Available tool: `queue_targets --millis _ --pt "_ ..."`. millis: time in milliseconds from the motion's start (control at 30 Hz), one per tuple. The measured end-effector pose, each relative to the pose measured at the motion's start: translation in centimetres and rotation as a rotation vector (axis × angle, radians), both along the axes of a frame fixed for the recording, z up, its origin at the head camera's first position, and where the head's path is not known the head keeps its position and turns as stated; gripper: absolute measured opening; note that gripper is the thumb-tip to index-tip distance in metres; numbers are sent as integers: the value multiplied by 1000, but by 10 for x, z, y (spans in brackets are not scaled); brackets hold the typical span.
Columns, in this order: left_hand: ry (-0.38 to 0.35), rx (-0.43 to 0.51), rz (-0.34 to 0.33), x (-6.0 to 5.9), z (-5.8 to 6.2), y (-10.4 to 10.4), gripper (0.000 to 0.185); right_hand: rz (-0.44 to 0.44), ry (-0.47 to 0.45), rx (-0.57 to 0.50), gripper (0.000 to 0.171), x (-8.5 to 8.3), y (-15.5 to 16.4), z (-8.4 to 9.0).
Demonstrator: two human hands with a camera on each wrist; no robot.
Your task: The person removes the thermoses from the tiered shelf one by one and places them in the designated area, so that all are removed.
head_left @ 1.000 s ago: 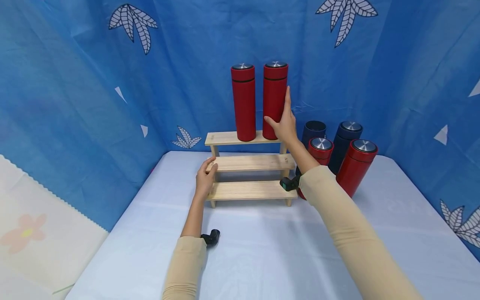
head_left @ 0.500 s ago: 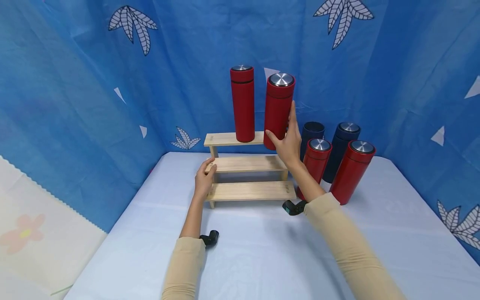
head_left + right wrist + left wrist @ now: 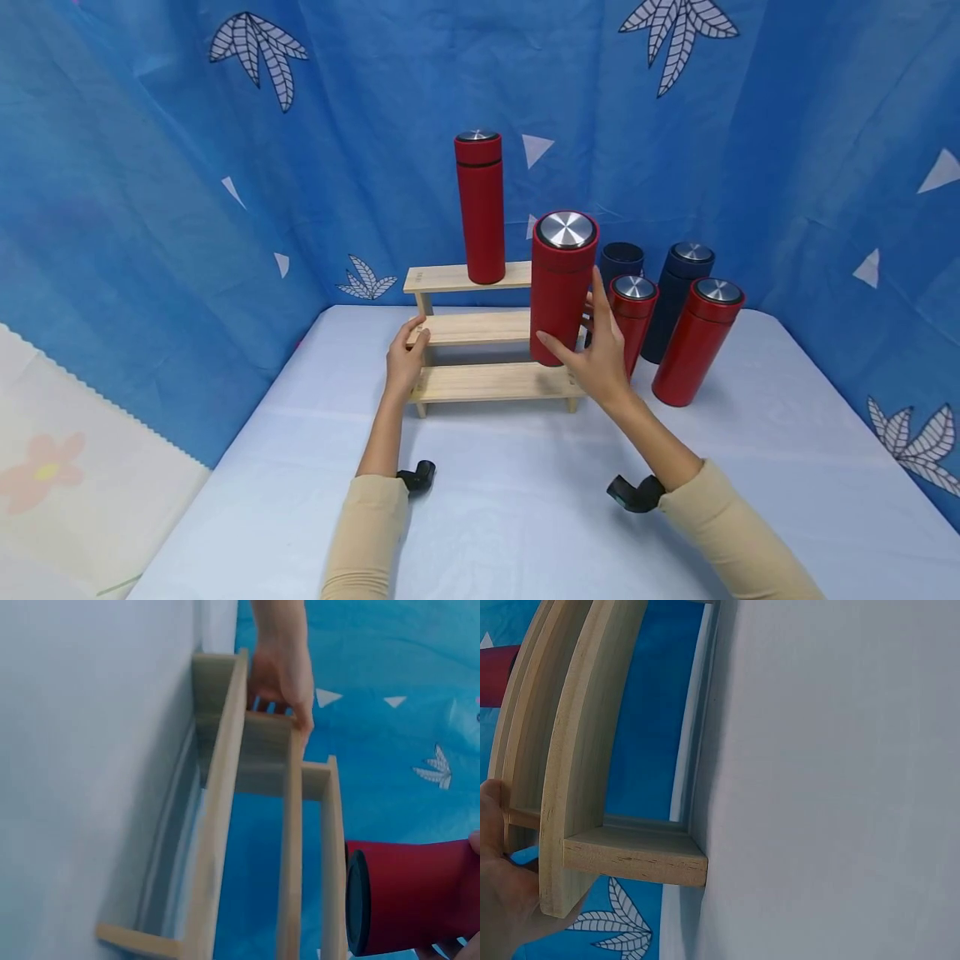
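Flask [image 3: 561, 292], red, is in the right hand [image 3: 602, 360], up in front of the right end of the rack [image 3: 480, 329]. Long axis near upright, steel lid up, base down. It lies just left of the palm: thumb across its lower front, fingers along the right side, wrapped around it. Base overlaps the lower shelves in head view; no contact visible, can't rule it out. Right hand is the near one; left hand [image 3: 406, 357] is well apart, gripping the middle shelf's left end. Second red bottle [image 3: 482, 217] stands upright on the top shelf.
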State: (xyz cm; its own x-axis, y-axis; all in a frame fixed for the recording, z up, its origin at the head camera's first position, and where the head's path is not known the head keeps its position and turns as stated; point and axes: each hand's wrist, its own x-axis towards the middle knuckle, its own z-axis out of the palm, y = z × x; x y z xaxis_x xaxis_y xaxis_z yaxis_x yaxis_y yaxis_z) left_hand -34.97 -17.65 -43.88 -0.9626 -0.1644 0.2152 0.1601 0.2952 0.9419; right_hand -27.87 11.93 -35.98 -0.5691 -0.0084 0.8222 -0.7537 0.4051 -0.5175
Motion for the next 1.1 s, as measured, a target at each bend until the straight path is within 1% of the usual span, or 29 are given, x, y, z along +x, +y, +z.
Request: queue_targets --millis 67,100,200,300,333,433,600,733,867,967,1100 --pt "-2 7 0 0 0 0 43 11 -21 3 104 10 5 -7" --pt "-2 8 -1 0 0 0 43 7 -35 13 104 18 8 -8" --pt "-7 9 -1 0 -1 0 43 -5 -70 44 106 33 22 -20" --pt "-13 10 -5 1 -2 1 44 -67 -92 90 107 47 39 -29" --pt "-14 10 -7 1 -1 1 45 -91 -95 100 108 48 46 -35" --pt "-12 8 -12 1 0 0 44 -173 -109 124 110 59 62 -45" --pt "-2 7 -15 1 1 0 45 -279 -138 114 111 74 89 -59" --pt "-3 13 -20 1 2 1 45 -361 -162 78 112 81 112 -68" --pt "-13 19 -16 1 2 2 43 -445 -180 21 112 83 131 -74" --pt "-15 14 -6 1 2 1 42 -474 -188 -19 112 83 140 -77" --pt "-9 14 1 0 0 -1 42 -496 -209 -37 112 82 146 -81"
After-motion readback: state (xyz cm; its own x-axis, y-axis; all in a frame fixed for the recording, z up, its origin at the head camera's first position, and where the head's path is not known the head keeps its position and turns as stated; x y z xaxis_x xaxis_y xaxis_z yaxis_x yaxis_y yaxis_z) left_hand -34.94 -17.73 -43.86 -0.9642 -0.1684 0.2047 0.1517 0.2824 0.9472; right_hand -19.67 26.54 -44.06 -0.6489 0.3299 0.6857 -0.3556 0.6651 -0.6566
